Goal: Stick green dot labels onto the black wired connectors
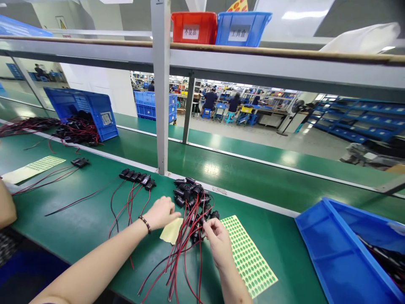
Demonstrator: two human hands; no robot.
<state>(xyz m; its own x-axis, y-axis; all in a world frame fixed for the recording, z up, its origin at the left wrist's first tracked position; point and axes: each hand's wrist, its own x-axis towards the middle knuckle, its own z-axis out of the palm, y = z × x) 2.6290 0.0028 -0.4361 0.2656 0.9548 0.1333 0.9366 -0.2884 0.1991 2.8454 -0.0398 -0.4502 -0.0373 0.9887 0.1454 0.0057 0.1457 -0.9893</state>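
A pile of black connectors with red and black wires lies at the middle of the green bench. My left hand, a beaded bracelet at its wrist, is over the left side of the wires, fingers curled; what they hold, if anything, is hidden. At the pile's right edge my right hand pinches something too small to make out. Between the hands lies a pale yellow paper piece. A sheet of green oval stickers is beside my right hand. To the left, several black connectors stand in a row.
At the right stands a blue bin holding wired parts. A tipped blue crate spills connectors at the back left. A metal post rises behind the bench. At the left edge, another person's arm is near a sticker sheet.
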